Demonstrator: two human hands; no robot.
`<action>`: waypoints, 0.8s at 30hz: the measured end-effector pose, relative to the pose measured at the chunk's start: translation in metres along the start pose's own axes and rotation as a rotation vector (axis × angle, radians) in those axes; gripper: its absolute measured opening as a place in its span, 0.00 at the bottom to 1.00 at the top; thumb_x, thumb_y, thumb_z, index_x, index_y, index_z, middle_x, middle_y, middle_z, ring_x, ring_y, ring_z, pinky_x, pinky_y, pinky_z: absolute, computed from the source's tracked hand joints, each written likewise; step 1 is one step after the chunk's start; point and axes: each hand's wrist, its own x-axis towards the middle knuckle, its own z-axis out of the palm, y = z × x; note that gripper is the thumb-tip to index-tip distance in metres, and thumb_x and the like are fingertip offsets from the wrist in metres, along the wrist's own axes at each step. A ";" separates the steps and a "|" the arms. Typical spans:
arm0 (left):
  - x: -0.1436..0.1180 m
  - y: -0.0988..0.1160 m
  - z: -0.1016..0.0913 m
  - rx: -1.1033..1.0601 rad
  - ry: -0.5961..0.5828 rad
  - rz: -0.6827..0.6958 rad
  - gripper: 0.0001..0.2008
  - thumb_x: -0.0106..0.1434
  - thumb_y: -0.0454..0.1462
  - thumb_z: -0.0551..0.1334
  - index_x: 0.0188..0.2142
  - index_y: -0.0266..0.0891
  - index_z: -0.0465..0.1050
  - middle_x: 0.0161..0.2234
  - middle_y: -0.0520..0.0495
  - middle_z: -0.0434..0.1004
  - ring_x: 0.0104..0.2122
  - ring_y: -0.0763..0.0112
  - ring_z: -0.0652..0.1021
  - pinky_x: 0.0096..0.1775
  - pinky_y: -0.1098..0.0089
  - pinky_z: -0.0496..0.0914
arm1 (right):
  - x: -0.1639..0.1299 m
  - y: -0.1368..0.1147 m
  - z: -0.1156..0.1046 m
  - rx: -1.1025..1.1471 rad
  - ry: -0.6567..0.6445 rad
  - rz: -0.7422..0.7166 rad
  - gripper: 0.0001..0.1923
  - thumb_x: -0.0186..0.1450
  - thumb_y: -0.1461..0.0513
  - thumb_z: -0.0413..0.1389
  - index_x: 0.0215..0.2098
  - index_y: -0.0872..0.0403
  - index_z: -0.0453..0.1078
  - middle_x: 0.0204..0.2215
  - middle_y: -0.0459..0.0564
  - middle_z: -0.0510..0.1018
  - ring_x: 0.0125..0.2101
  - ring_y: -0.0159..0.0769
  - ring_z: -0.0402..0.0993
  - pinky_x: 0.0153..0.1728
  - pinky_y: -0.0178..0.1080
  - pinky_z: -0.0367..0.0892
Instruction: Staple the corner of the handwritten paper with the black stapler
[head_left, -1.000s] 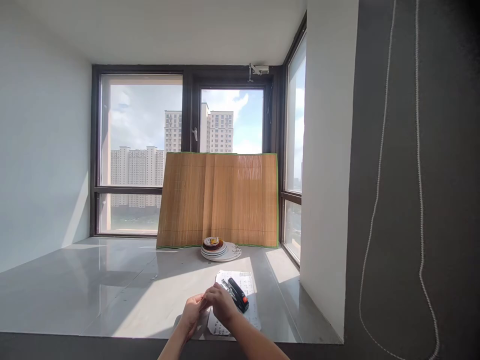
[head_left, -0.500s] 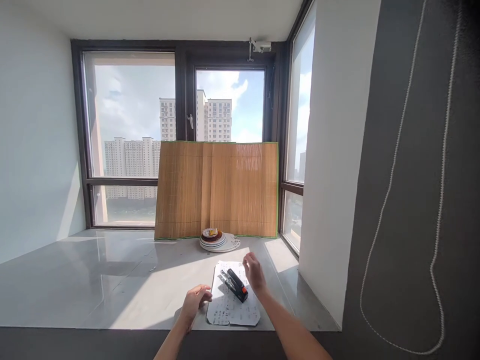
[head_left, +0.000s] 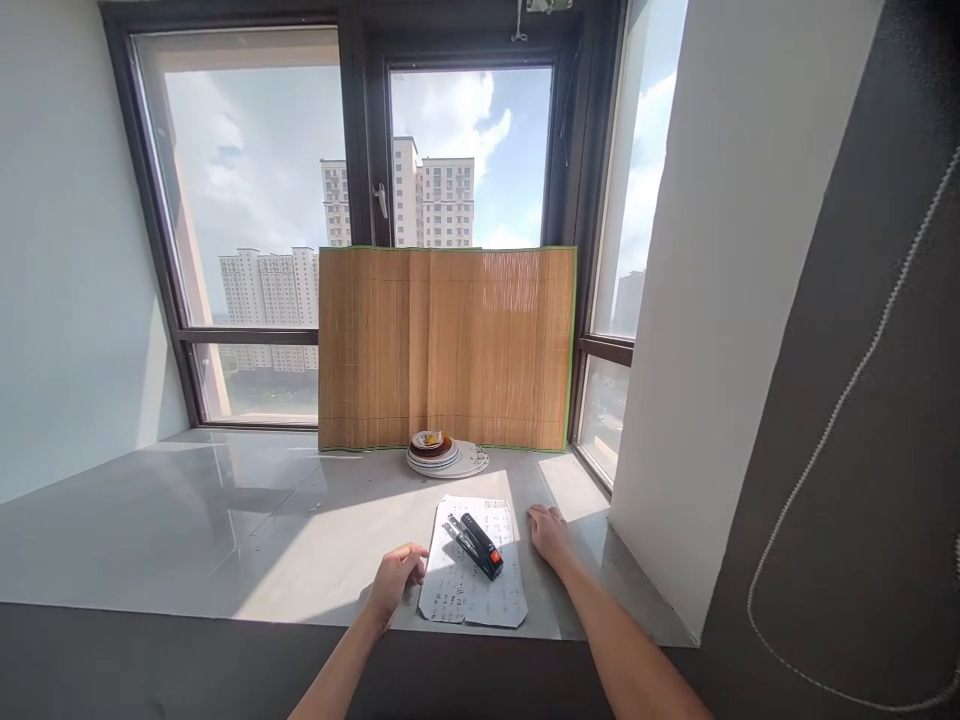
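Observation:
A black stapler (head_left: 486, 545) with an orange-red patch at its rear end lies on a white sheet of paper (head_left: 472, 595) covered in writing. Its upper arm is swung apart from the rest, so it lies unfolded. Beside the paper's left edge rests my left hand (head_left: 397, 578), fingers loosely curved and apart, with nothing visible in it. On the other side, my right hand (head_left: 549, 530) is set down on the pale ledge (head_left: 315, 560), a short way right of the paper. Its fingers lie on the surface and hold nothing I can see.
Behind the paper stands a stack of plates (head_left: 433, 458), with a white oval plate (head_left: 471, 460) partly under it. A brown bamboo mat (head_left: 450, 350) leans against the window. A white wall column (head_left: 712, 300) rises at the right, and a beaded cord (head_left: 832, 420) hangs beyond it.
My right hand has come away from the paper's upper right corner and moved right and down onto the ledge. The left hand stays beside the paper. The camera view has tilted downward.

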 end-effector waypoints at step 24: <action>0.158 0.000 -0.030 0.583 0.095 0.144 0.13 0.69 0.26 0.56 0.50 0.31 0.75 0.67 0.28 0.72 0.69 0.49 0.67 0.72 0.56 0.48 | 0.001 -0.006 0.015 -0.206 0.134 0.183 0.25 0.73 0.72 0.42 0.59 0.58 0.75 0.55 0.68 0.77 0.58 0.55 0.73 0.51 0.49 0.69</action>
